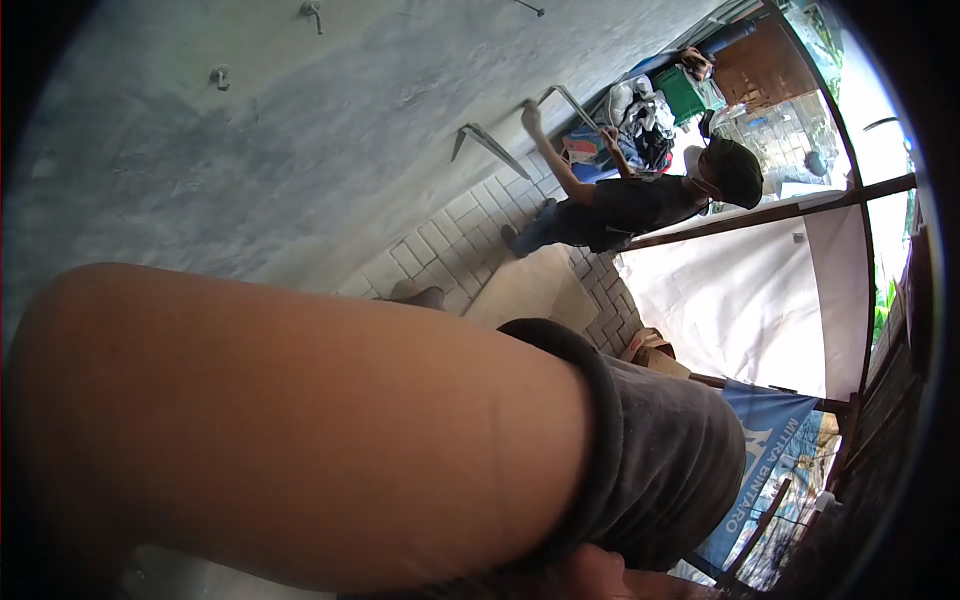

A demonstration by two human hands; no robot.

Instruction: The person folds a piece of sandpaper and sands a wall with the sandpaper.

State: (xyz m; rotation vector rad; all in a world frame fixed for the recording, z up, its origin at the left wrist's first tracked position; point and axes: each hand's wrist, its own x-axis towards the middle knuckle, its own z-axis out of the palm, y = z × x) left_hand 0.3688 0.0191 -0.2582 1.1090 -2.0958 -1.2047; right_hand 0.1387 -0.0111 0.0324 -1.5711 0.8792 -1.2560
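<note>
Between arm [300, 430] and wall [250, 170], paved strip [422, 256].

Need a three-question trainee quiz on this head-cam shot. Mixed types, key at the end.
1. True or false: the foreground arm is covered down to the elbow by its sleeve.
2. What colour is the cap on the other person? A) white B) bright yellow C) dark
3. Fill in: the lettering on the blue banner reads "MITRA ____".

Key: 1. False, the elbow is bare; 2. C; 3. BINTARO
</note>
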